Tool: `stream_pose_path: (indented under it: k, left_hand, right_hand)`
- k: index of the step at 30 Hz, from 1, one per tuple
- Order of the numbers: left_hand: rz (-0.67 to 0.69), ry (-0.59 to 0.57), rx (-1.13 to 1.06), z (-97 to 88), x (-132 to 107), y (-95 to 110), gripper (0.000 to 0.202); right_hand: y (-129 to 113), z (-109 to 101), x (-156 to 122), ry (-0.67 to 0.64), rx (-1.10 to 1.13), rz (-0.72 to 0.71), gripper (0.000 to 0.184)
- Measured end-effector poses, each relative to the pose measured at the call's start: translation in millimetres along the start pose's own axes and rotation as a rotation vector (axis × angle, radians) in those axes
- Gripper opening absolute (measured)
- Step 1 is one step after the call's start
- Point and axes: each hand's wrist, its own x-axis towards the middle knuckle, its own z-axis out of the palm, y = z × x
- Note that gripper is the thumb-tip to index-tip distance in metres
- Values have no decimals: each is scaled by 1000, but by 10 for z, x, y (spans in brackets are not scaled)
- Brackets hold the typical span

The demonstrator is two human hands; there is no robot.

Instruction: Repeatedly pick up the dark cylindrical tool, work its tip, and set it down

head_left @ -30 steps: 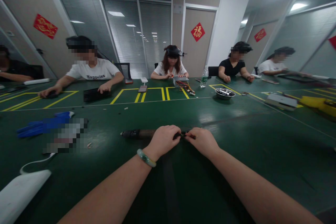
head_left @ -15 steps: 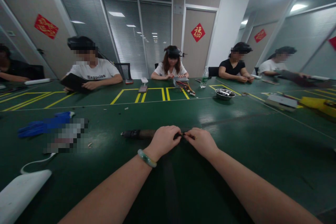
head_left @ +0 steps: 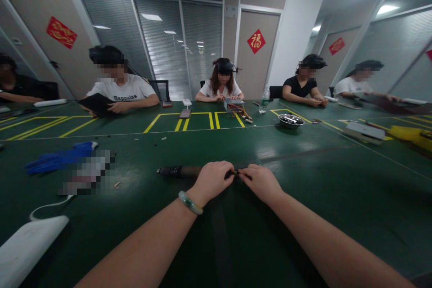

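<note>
A long dark rod-like tool lies across the green table right in front of me. My left hand, with a pale green bangle on its wrist, is closed around the tool's right end. My right hand is closed in a pinch on a small dark part at the tool's tip, and the fingers of both hands meet there. What the small part is I cannot make out.
Blue gloves and a blurred patch lie to my left, with a white device and its cable at the near left. Farther off are a metal bowl, a water bottle and a wired box. Several people sit around the table.
My hands stay closed at the tool's tip and have hardly moved. The person at the far left has lifted a dark flat object off the table.
</note>
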Motion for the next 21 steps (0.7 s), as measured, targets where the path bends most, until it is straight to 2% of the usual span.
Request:
stream_pose_path:
  k: [10, 21]
  left_hand:
    - [-12, -18, 3, 15, 11, -5, 12]
    - [-89, -23, 27, 23, 10, 1, 14]
  right_hand:
    - [56, 81, 28, 33, -63, -99, 20]
    - [75, 23, 110, 48, -332, -347, 20]
